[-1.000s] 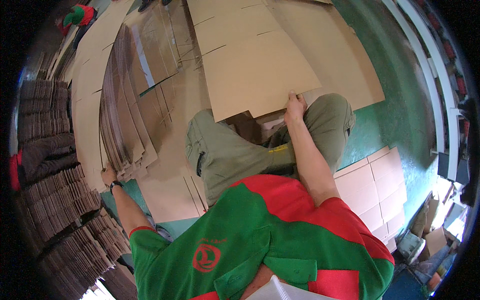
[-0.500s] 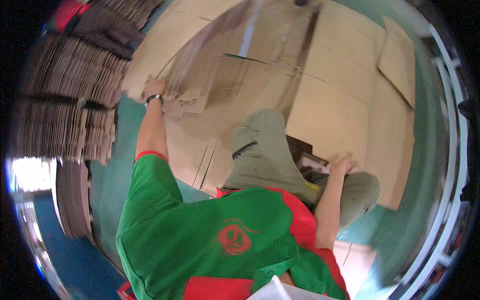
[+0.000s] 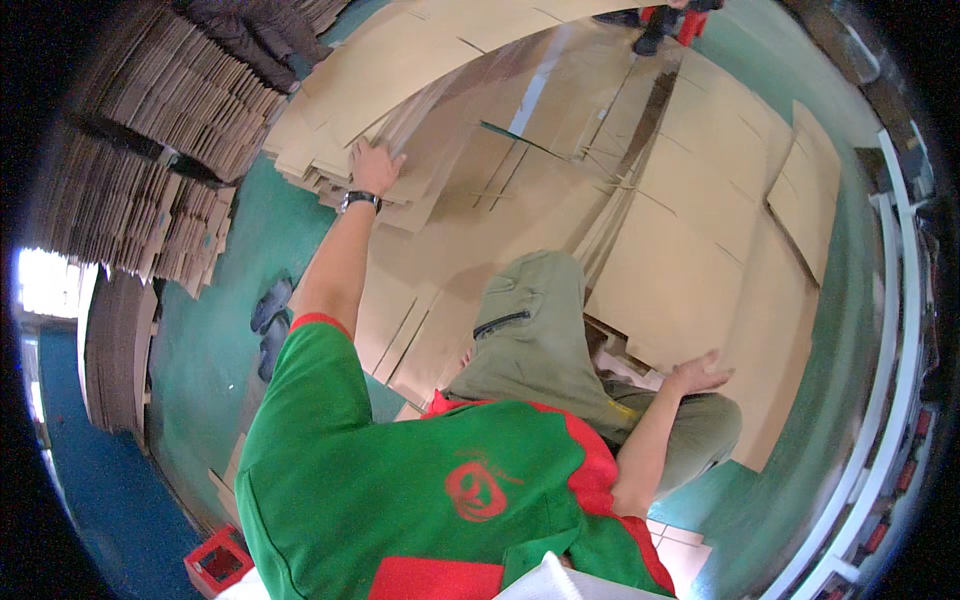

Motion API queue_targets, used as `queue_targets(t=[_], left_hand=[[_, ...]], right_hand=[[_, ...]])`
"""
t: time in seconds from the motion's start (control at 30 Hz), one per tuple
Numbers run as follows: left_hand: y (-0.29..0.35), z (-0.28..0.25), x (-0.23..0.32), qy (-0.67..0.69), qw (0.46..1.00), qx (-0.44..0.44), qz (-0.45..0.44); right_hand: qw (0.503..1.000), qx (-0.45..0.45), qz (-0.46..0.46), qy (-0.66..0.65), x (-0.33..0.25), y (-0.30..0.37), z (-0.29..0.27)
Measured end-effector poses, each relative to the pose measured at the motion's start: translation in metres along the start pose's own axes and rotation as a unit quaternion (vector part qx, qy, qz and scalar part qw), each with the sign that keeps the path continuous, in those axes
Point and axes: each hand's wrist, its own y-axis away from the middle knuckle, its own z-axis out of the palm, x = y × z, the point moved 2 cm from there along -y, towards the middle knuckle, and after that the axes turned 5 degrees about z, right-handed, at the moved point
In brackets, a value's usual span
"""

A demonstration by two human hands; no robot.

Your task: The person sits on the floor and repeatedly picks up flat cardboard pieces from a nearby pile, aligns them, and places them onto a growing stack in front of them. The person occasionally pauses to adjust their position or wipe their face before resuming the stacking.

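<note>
My left hand, with a watch on its wrist, rests with fingers spread on layered flat cardboard sheets at the left. Brown cardboard sheets with cut slots lie in front of me, partly shaded below a bent upper sheet. My right hand is by my right knee, palm partly up and fingers stretched out, holding nothing. Beside it lies a broad cardboard sheet; whether the hand touches it I cannot tell. My bent leg is over the cardboard between both hands.
Tall stacks of folded cardboard stand at the left. Dark shoes lie on the green floor. A red crate sits at the lower left. White rails run along the right. Another person's dark-clothed legs show at upper left.
My left hand has shifted right over the cardboard layers. The fingers of my right hand have stretched out, away from the sheet's edge. The whole view has swung a little.
</note>
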Motion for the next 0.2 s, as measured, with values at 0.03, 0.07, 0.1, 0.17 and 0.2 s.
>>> queue_targets(t=[0.03,0.07,0.1,0.17,0.2], left_hand=[[0.005,0.001,0.007,-0.024,0.999,0.0,0.037],[0.005,-0.001,0.007,-0.024,0.999,0.036,0.034],[-0.002,-0.004,0.0,0.083,0.996,0.034,-0.003],[-0.021,-0.012,-0.02,0.287,0.955,0.02,-0.077],[-0.016,-0.008,-0.019,0.325,0.941,0.039,-0.083]], right_hand=[[0.999,-0.005,-0.042,0.027,0.003,0.001,0.001],[0.997,-0.012,-0.066,0.048,0.005,0.002,0.008],[0.994,-0.019,-0.088,0.062,0.005,0.002,0.011],[0.994,-0.057,-0.066,0.07,0.008,0.002,0.009],[0.994,-0.077,-0.049,0.061,0.008,0.002,0.007]])
